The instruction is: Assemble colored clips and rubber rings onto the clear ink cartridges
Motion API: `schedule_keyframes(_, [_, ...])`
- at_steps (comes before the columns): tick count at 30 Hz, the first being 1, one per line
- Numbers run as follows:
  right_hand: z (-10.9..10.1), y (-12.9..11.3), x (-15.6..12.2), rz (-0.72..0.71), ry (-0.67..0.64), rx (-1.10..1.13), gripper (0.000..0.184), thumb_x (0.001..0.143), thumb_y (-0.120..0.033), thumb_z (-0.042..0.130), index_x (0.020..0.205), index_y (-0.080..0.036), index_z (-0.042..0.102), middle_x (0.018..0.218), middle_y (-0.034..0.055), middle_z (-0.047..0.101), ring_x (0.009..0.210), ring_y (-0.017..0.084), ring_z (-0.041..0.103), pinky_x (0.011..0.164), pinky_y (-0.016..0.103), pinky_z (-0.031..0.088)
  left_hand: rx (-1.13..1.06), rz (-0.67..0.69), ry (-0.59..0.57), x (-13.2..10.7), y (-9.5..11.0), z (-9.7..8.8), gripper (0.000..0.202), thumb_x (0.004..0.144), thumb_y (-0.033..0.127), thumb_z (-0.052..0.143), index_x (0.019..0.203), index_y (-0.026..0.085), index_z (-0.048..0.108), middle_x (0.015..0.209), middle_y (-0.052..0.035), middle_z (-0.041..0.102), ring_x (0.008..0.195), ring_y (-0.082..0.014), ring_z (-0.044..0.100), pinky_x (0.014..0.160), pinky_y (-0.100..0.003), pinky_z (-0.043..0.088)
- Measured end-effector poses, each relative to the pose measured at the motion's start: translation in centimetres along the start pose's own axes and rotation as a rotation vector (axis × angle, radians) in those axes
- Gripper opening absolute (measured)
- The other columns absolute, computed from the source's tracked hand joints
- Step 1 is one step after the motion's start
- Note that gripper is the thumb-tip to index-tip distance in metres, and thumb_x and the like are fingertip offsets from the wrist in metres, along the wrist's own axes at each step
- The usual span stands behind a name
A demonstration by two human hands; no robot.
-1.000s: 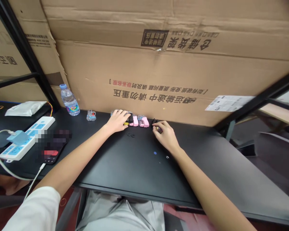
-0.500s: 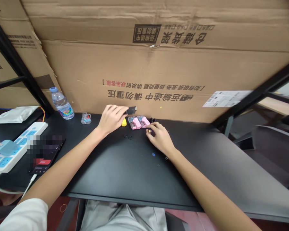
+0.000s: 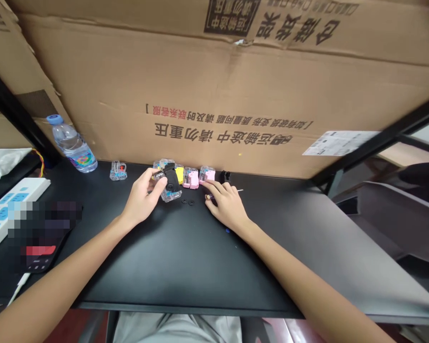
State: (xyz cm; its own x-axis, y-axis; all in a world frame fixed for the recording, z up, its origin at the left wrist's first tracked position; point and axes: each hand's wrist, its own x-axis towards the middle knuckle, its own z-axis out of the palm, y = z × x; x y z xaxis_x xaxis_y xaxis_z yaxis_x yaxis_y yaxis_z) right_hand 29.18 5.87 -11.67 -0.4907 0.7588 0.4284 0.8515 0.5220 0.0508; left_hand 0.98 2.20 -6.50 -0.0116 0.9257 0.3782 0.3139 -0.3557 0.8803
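My left hand (image 3: pixel 142 194) is closed round the edge of a small black-and-clear plastic device (image 3: pixel 172 183), tilted above the table. Behind it, partly hidden, is a yellow-and-clear device (image 3: pixel 179 174). Two pink-and-clear devices stand to the right, one pink device (image 3: pixel 190 179) in the open and another pink device (image 3: pixel 207 173) at the fingertips of my right hand (image 3: pixel 226 202). That hand is curled round a small screwdriver (image 3: pixel 240 190), whose thin shaft pokes out on the right; most of its handle is hidden. Two black rings (image 3: pixel 188 202) lie on the table between my hands.
A small black part (image 3: pixel 225 176) sits beyond my right hand. Left are a clear device (image 3: pixel 118 170), a water bottle (image 3: pixel 72 144), a phone (image 3: pixel 50 238) and a power strip (image 3: pixel 12 207). A cardboard wall (image 3: pixel 214 85) closes the back of the black table (image 3: pixel 186 262).
My left hand has drawn back and turned, bringing the black-and-clear device down and nearer. My right hand has shifted slightly, still with the screwdriver. The camera view has shifted too.
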Motion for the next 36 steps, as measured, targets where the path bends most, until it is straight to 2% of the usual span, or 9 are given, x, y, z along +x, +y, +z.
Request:
schedule_keyframes(6, [-0.1,0.1,0.4,-0.103,-0.089,-0.051,0.049,0.102,-0.023,0.051,0.150,-0.028,0.063,0.152,0.0160,0.057,0.108,0.034,0.056,0.087,0.047,0.045,-0.031,-0.069,-0.073,-0.6,0.1,0.5,0.030,0.099,0.050,0.061,0.106,0.020,0.062,0.095,-0.0036,0.074,0.077,-0.0178,0.072,0.069,-0.027,0.057])
schedule_keyframes(10, [0.0,0.3,0.5,-0.118,-0.093,-0.018,0.052,0.101,-0.022,0.050,0.152,-0.029,0.061,0.153,0.0137,0.059,0.104,0.033,0.057,0.085,0.049,0.048,-0.070,-0.102,-0.144,-1.2,0.1,1.3,0.030,0.098,0.048,0.063,0.109,0.020,0.065,0.101,-0.0056,0.076,0.080,-0.0192,0.074,0.069,-0.028,0.058])
schedule_keyframes(18, [-0.3,0.4,0.2,-0.093,-0.066,0.144,0.055,0.103,-0.021,0.048,0.157,-0.028,0.054,0.158,0.0065,0.059,0.099,0.030,0.056,0.086,0.049,0.052,-0.030,-0.080,-0.175,-1.5,0.0,1.5,0.026,0.096,0.044,0.068,0.105,0.019,0.069,0.093,-0.0047,0.076,0.076,-0.0188,0.073,0.069,-0.029,0.058])
schedule_keyframes(22, [-0.7,0.6,0.0,-0.039,-0.049,0.143,0.061,0.102,-0.022,0.050,0.162,-0.026,0.045,0.160,0.0085,0.057,0.102,0.031,0.058,0.087,0.049,0.052,-0.006,-0.052,-0.180,-1.6,0.4,1.4,0.023,0.096,0.041,0.067,0.104,0.020,0.070,0.088,-0.0024,0.075,0.073,-0.0174,0.071,0.067,-0.027,0.057])
schedule_keyframes(26, [-0.5,0.8,-0.2,-0.003,-0.009,0.110,0.056,0.100,-0.025,0.053,0.156,-0.023,0.053,0.154,0.0130,0.061,0.107,0.033,0.060,0.088,0.050,0.052,0.033,-0.024,-0.182,-1.6,0.6,1.3,0.021,0.097,0.039,0.067,0.105,0.020,0.071,0.088,-0.0023,0.073,0.073,-0.0166,0.069,0.067,-0.027,0.056])
schedule_keyframes(32, [-0.3,0.9,0.2,0.010,-0.011,0.127,0.051,0.100,-0.027,0.054,0.150,-0.025,0.059,0.154,0.0108,0.062,0.102,0.033,0.061,0.084,0.050,0.052,0.099,-0.052,-0.213,-1.1,0.4,0.7,0.025,0.097,0.043,0.066,0.103,0.019,0.071,0.089,-0.0036,0.073,0.073,-0.0165,0.067,0.065,-0.026,0.053])
schedule_keyframes(36, [-0.7,2.3,0.1,0.090,0.065,0.121,0.046,0.101,-0.028,0.054,0.145,-0.024,0.064,0.148,0.0135,0.065,0.109,0.035,0.063,0.086,0.051,0.051,0.185,-0.022,-0.213,-0.6,0.6,0.0,0.026,0.098,0.044,0.064,0.099,0.020,0.073,0.082,-0.0016,0.070,0.067,-0.0153,0.061,0.059,-0.025,0.047])
